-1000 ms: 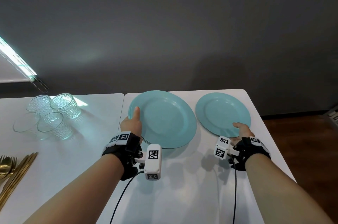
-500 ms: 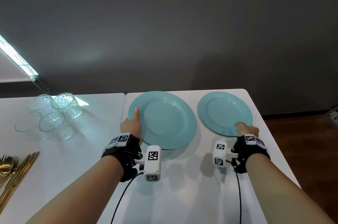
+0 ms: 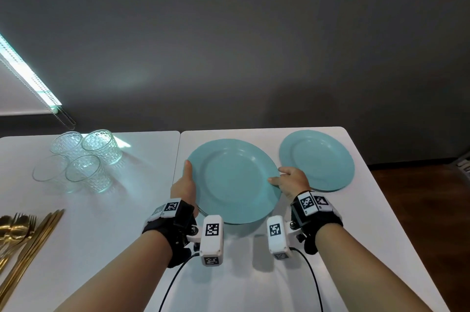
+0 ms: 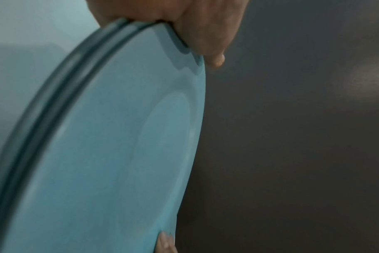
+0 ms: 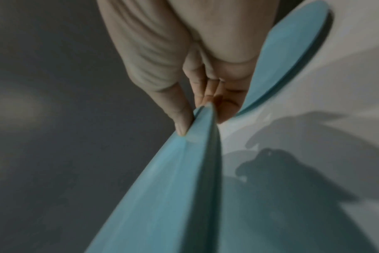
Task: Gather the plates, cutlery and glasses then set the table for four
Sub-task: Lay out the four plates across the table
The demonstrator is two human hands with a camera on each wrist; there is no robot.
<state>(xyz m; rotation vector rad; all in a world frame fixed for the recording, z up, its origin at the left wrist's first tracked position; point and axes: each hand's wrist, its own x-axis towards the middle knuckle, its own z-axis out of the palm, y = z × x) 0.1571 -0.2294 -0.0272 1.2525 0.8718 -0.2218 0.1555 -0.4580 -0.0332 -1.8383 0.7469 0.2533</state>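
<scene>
Both hands hold the stack of teal plates [image 3: 232,182] just above the white tabletop [image 3: 142,222]: the left hand [image 3: 184,185] grips the left rim, thumb lying on top, and the right hand [image 3: 292,180] pinches the top plate's right rim between thumb and fingers. A single teal plate [image 3: 320,159] lies flat at the far right. These look rigid, smooth, probably slippery and breakable; opposite rims are the sound hold. Patterned glasses [image 3: 84,159] and gold cutlery [image 3: 23,232] wait left.
</scene>
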